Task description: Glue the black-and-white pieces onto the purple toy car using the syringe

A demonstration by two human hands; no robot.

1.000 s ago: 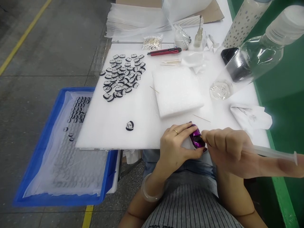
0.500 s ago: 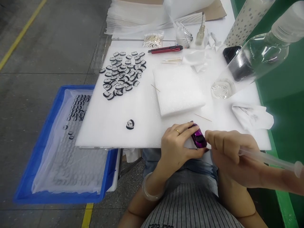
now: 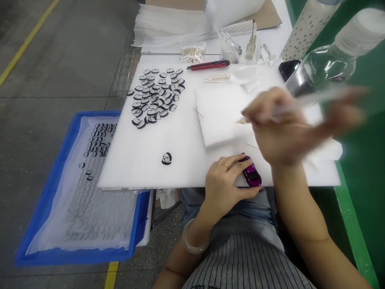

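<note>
My left hand [image 3: 222, 186] grips a small purple toy car [image 3: 252, 171] at the table's front edge, thumb on the near end and fingers on the far end. Raised over the right side of the foam block [image 3: 221, 116], my blurred right hand [image 3: 281, 128] is closed around a translucent syringe [image 3: 313, 98], its pale tip pointing left. Clear windscreen-like pieces with black edges [image 3: 155, 98] lie in a loose cluster on the white foam sheet [image 3: 135, 168]. Nearer me, a small black-edged piece or pair [image 3: 166, 158] lies apart.
At the back are a red utility knife [image 3: 208, 65], bagged cotton swabs [image 3: 192, 54], toothpick-like sticks [image 3: 216, 78] and a small glass bottle [image 3: 250, 48]. A large clear bottle [image 3: 331, 66] and a phone [image 3: 288, 70] stand right. Below left, a blue tray [image 3: 49, 182] holds similar pieces.
My right hand has lifted the syringe away from the car, up and forward over the foam block. My left hand keeps the car in nearly the same place.
</note>
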